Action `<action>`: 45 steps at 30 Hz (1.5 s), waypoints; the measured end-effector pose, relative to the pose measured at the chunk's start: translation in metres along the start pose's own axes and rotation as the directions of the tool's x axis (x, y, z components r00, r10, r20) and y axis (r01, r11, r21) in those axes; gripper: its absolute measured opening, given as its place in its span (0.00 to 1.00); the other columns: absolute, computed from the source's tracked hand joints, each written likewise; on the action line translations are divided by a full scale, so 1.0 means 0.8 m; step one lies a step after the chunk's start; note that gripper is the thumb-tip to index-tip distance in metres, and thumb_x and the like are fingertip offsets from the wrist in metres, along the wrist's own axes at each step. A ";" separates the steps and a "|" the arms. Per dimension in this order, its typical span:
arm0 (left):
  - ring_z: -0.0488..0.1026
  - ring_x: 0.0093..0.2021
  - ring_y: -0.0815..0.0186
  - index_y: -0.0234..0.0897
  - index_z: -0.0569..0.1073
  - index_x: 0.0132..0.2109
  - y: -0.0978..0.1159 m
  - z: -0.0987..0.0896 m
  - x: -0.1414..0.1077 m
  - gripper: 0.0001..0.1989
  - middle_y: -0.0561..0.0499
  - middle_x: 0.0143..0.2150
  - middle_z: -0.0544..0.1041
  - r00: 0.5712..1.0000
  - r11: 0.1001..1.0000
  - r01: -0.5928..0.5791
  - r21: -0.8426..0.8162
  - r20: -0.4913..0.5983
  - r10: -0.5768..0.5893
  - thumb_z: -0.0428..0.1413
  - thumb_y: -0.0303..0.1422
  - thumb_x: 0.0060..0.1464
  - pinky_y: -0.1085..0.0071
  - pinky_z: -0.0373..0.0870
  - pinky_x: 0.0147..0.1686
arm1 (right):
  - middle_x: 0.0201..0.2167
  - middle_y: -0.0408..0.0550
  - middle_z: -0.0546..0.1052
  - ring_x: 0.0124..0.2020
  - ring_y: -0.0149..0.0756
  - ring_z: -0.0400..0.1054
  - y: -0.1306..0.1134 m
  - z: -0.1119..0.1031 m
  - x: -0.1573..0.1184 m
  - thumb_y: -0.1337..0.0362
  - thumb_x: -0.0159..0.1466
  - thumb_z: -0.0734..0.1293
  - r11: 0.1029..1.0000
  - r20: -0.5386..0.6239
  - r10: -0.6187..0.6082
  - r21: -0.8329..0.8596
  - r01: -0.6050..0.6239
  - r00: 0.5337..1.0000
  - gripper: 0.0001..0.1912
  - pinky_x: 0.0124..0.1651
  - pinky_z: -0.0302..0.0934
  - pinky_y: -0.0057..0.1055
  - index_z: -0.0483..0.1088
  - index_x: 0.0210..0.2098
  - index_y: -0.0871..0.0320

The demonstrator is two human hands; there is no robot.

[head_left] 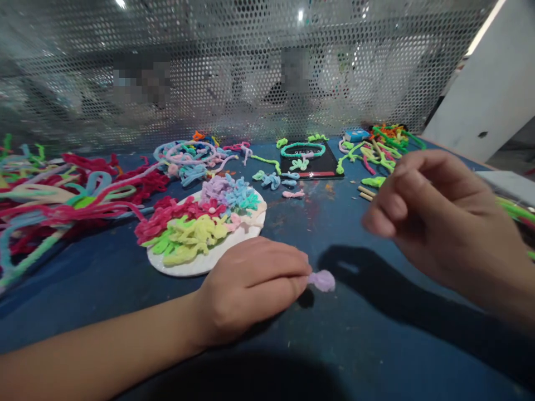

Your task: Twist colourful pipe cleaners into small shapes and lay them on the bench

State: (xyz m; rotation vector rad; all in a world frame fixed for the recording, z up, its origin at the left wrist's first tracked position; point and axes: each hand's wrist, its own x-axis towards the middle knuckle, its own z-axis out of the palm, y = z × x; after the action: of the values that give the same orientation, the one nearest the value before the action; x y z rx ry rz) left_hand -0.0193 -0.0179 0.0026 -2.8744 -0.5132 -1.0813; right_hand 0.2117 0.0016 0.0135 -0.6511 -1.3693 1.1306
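My left hand (259,284) is closed round a small lilac fuzzy piece (324,280), whose rounded end sticks out past the fingertips, low over the blue table (355,356). Beyond this hand lies a white oval board (188,269) covered with fuzzy shapes in crimson, yellow-green, lilac, blue and pale pink. On the right, my right hand (434,223) is raised above the table with its fingers curled together, slightly blurred. Whether anything small sits between its fingertips I cannot make out.
Crimson and pastel fuzzy stems (83,206) heap up at the left. At the back are a black case (330,159) with a green ring (303,149) on it, a blue box (356,135) and green stems (376,156). A perforated metal screen (234,72) stands behind.
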 end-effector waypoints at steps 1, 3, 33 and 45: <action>0.78 0.43 0.61 0.31 0.75 0.37 0.001 -0.003 0.002 0.05 0.44 0.37 0.82 1.000 0.999 -0.023 0.028 0.021 0.022 0.54 0.23 0.59 0.66 0.76 0.40 | 0.21 0.35 0.72 0.24 0.26 0.70 -0.007 -0.003 0.000 0.66 0.65 0.65 0.995 0.112 -0.018 -0.097 0.029 0.994 0.05 0.30 0.66 0.24 0.71 0.34 0.49; 0.79 0.43 0.61 0.31 0.75 0.36 0.002 -0.008 0.005 0.06 0.46 0.38 0.82 0.995 0.993 -0.072 0.090 0.078 0.065 0.55 0.22 0.59 0.67 0.76 0.39 | 0.22 0.35 0.74 0.23 0.25 0.69 -0.018 -0.007 -0.005 0.66 0.65 0.66 0.925 0.300 -0.018 -0.356 0.130 0.954 0.05 0.28 0.64 0.21 0.73 0.36 0.49; 0.76 0.47 0.67 0.41 0.72 0.41 0.013 0.004 -0.005 0.09 0.55 0.39 0.82 0.998 0.996 0.062 0.066 0.021 -0.064 0.47 0.27 0.65 0.65 0.66 0.46 | 0.31 0.47 0.78 0.36 0.37 0.66 -0.015 -0.004 -0.025 0.68 0.72 0.49 0.239 0.766 -0.165 -0.581 0.778 0.622 0.22 0.38 0.59 0.38 0.73 0.33 0.54; 0.76 0.45 0.65 0.37 0.73 0.41 0.010 0.008 -0.007 0.11 0.51 0.38 0.81 1.000 0.998 0.007 0.062 0.002 -0.007 0.46 0.27 0.65 0.65 0.68 0.46 | 0.29 0.48 0.78 0.36 0.38 0.68 -0.012 -0.003 -0.027 0.68 0.71 0.50 0.269 0.789 -0.170 -0.539 0.798 0.590 0.23 0.37 0.58 0.39 0.72 0.30 0.55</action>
State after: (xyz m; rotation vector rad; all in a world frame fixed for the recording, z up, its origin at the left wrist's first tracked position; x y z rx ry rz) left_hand -0.0167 -0.0260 -0.0047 -2.8232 -0.5476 -1.0445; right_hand 0.2197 -0.0208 0.0127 -0.4249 -2.5649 -0.1309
